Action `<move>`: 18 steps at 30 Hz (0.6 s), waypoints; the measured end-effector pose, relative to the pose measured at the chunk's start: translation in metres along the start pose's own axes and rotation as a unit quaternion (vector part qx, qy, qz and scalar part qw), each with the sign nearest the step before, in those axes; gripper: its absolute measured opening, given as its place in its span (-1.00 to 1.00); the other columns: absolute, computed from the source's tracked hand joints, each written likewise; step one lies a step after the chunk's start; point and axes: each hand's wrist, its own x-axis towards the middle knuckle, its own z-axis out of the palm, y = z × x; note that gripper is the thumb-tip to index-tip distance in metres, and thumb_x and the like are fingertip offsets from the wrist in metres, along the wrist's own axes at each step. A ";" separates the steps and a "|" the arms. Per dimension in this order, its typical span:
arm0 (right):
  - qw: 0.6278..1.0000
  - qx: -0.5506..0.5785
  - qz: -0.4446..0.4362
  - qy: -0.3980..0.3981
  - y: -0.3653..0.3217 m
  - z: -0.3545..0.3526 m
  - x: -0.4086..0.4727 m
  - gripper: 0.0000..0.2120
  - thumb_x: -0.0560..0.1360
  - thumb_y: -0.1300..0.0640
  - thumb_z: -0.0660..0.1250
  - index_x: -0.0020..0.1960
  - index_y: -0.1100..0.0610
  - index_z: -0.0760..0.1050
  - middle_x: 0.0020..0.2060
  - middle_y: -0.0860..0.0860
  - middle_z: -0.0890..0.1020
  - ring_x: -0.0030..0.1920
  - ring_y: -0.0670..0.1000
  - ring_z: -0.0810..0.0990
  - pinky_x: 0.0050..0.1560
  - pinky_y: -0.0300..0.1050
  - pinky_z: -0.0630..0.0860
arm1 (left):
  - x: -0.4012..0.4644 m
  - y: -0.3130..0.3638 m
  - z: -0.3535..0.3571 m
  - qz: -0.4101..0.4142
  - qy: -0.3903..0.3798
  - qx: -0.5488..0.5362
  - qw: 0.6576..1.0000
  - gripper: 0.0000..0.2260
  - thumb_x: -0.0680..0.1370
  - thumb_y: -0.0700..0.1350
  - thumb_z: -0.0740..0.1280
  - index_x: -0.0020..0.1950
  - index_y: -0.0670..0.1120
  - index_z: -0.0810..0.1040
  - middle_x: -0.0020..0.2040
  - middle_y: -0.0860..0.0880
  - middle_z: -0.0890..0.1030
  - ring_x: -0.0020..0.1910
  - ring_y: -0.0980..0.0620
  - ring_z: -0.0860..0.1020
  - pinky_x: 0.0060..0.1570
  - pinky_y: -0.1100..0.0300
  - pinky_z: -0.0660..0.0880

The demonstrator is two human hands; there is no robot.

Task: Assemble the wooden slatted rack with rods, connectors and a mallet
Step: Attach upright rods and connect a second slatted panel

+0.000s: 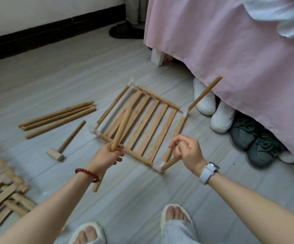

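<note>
A square slatted panel lies flat on the floor, its four rods joined by white corner connectors. My left hand grips a loose wooden rod that slants up over the panel. My right hand holds a short rod plugged into the near right connector. Another rod stands up from the far right connector. The wooden mallet lies on the floor left of the panel, untouched.
Three spare rods lie beyond the mallet. A heap of slats and rods sits at the left edge. A bed with a pink skirt and shoes crowd the right. My slippered feet stand below.
</note>
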 end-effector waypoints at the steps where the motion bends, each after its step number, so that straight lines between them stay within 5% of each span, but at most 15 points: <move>1: 1.000 -0.014 -0.002 -0.021 -0.001 -0.003 0.006 -0.74 0.35 0.24 0.02 -0.35 0.15 0.46 -0.68 -0.06 0.33 -0.58 -0.13 0.30 -0.41 -0.18 0.29 | 0.002 -0.002 0.001 -0.002 0.001 0.001 1.000 -0.89 0.59 -0.25 0.23 0.06 -0.13 0.51 -0.09 -0.11 0.60 -0.18 0.00 0.59 -0.17 0.18 0.51; 5: 0.995 -0.067 0.014 -0.067 -0.004 -0.031 0.024 -0.72 0.36 0.21 0.02 -0.30 0.14 0.50 -0.66 -0.08 0.34 -0.55 -0.11 0.31 -0.40 -0.11 0.36 | 0.009 0.000 0.011 -0.007 0.005 -0.004 1.000 -0.90 0.60 -0.25 0.24 0.08 -0.17 0.51 -0.14 -0.11 0.60 -0.23 0.03 0.58 -0.21 0.21 0.50; 8: 0.988 -0.080 0.008 0.134 0.003 -0.042 0.029 -0.73 0.49 0.23 0.04 -0.16 0.03 0.49 -0.58 -0.09 0.38 -0.52 -0.11 0.39 -0.30 0.03 0.53 | 0.014 0.006 0.023 -0.006 -0.027 0.033 0.999 -0.92 0.59 -0.23 0.24 0.05 -0.16 0.51 -0.13 -0.12 0.60 -0.26 0.06 0.57 -0.24 0.24 0.49; 11: 0.943 0.019 0.033 0.329 0.001 -0.029 0.035 -0.73 0.55 0.34 0.04 -0.05 0.12 0.49 -0.50 0.00 0.37 -0.53 -0.16 0.36 -0.35 -0.10 0.51 | 0.022 0.017 0.035 0.009 -0.052 0.068 0.996 -0.92 0.59 -0.22 0.24 -0.04 -0.10 0.51 -0.15 -0.10 0.60 -0.25 0.05 0.58 -0.23 0.21 0.49; 14: 0.935 0.093 0.026 0.340 0.004 -0.028 0.036 -0.77 0.42 0.29 0.05 -0.11 0.14 0.46 -0.61 -0.09 0.34 -0.59 -0.15 0.27 -0.52 -0.22 0.28 | 0.033 0.033 0.047 0.027 -0.067 0.110 0.991 -0.91 0.59 -0.22 0.23 -0.07 -0.07 0.50 -0.16 -0.08 0.60 -0.25 0.05 0.59 -0.32 0.31 0.46; 18: 0.937 0.136 -0.007 0.320 0.023 -0.049 0.028 -0.77 0.30 0.27 0.01 -0.21 0.13 0.42 -0.68 -0.07 0.27 -0.63 -0.13 0.18 -0.49 -0.31 0.16 | 0.045 0.038 0.054 0.024 -0.078 0.117 0.990 -0.91 0.59 -0.23 0.23 -0.06 -0.10 0.50 -0.19 -0.08 0.59 -0.29 0.05 0.58 -0.35 0.31 0.46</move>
